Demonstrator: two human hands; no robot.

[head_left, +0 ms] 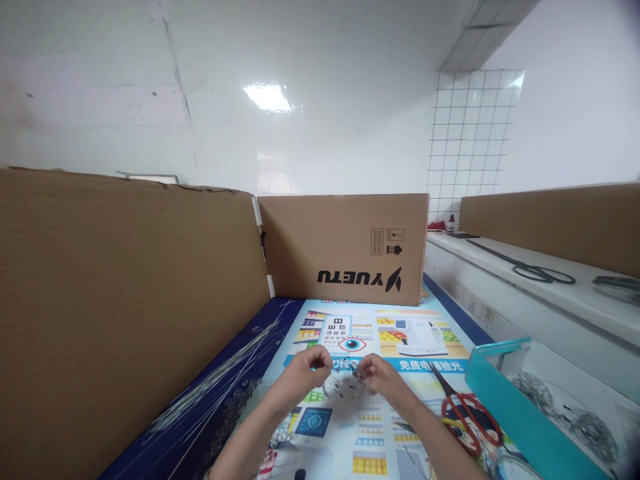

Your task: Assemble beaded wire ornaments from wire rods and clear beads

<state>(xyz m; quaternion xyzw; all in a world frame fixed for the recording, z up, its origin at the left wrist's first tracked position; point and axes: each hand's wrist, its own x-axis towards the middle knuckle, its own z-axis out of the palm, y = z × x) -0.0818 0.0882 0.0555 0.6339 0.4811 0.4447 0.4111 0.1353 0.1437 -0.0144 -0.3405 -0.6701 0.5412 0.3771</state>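
Note:
Between my two hands is a small looped piece of thin silvery wire (pixel 345 385), with what look like clear beads on it. My left hand (pixel 307 373) is closed in a pinch at its left side, thumb and forefinger curled together. At the other side, the fingertips of my right hand (pixel 380 377) also pinch the piece. It is held just above a printed blue and white sheet (pixel 320 460). Exact finger contacts are too small to make out. Clear beads (pixel 283 433) lie near my left forearm, partly hidden by it.
Red-handled scissors (pixel 470 420) lie right of my right forearm, beside a turquoise box (pixel 525 413) holding wire coils. Long thin wires (pixel 215 373) lie at left. Cardboard panels (pixel 125 300) stand left and behind. Black scissors (pixel 537 272) rest on the white ledge (pixel 480 267).

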